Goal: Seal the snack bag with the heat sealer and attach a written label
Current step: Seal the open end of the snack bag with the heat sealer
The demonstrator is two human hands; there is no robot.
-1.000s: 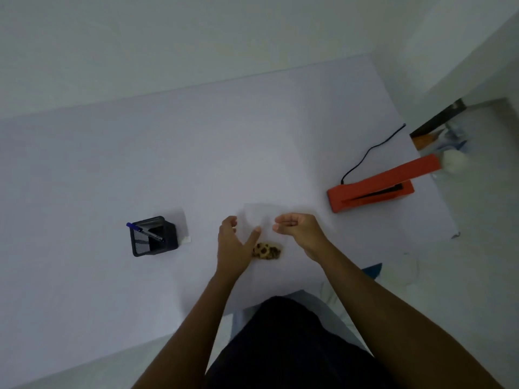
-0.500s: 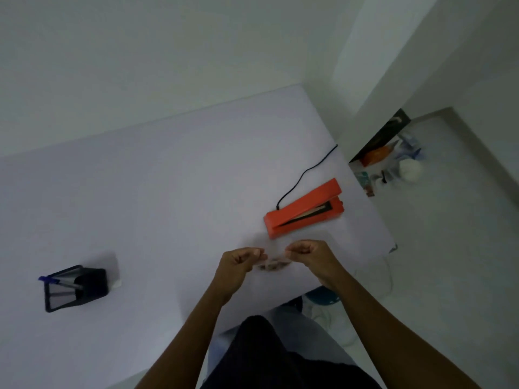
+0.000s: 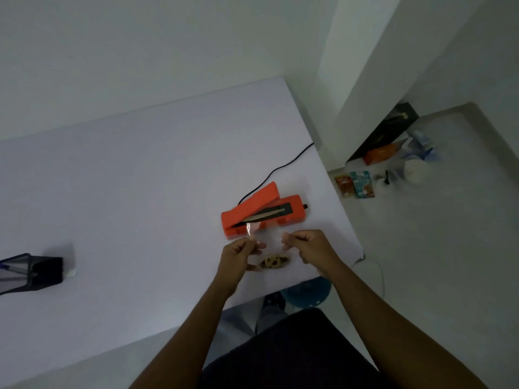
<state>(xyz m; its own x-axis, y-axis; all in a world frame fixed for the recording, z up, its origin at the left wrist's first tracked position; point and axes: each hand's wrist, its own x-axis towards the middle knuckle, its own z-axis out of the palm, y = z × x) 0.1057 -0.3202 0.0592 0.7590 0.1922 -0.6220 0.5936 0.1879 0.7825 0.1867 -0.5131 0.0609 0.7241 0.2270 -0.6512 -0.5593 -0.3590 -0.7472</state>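
Both hands held a clear snack bag (image 3: 270, 241) just above the white counter (image 3: 140, 192), near its right edge. The left hand (image 3: 238, 255) pinched the left upper corner of the bag with curled fingers (image 3: 257, 245), and the right hand (image 3: 310, 247) pinched the right upper corner in the same way. The bag hung between the two hands, and a brown cookie (image 3: 274, 261) lay in its lower part. The top edge of the bag was just in front of the orange heat sealer (image 3: 262, 213); whether it touched the sealer could not be told. The sealer stood on the counter with its arm lifted, and its black cord (image 3: 280, 168) ran toward the far right edge. A black pen holder (image 3: 31, 273) with a blue pen (image 3: 8, 269) stood far to the left. Some packets (image 3: 355, 184) lay on the floor beyond the counter.
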